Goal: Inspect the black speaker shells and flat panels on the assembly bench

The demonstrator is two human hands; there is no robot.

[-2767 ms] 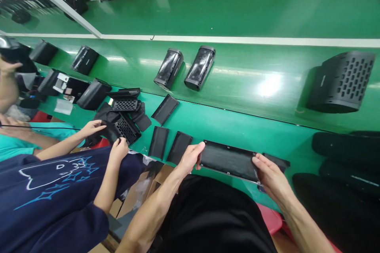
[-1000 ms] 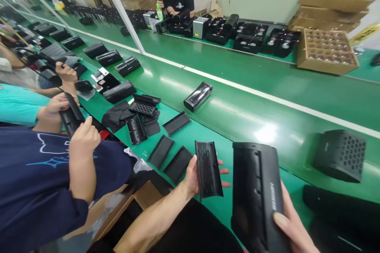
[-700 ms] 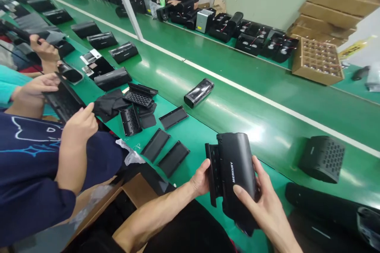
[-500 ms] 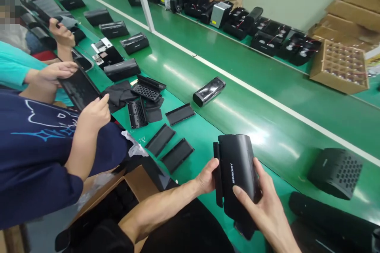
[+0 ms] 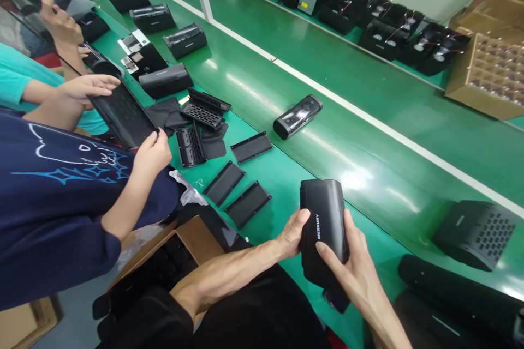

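Observation:
Both my hands hold a black speaker housing marked MERKURY, tilted over the green bench edge. My left hand grips its left side, where a panel sits against the body; the fingertips are hidden behind it. My right hand wraps the right side, its thumb lying on the front beside the lettering. To the left on the bench lie three flat black panels, a far panel, a left panel and a near panel. A dark object, not clear in kind, shows below the housing.
A co-worker's hands hold a black mesh panel at left. An open carton of black parts stands below. A shiny housing lies on the green belt; a perforated housing is at right. A divided carton stands far right.
The separate strip on the housing's left side has closed in against the body, with my left hand pressed there. My view has shifted slightly, and the co-worker's panel has tilted.

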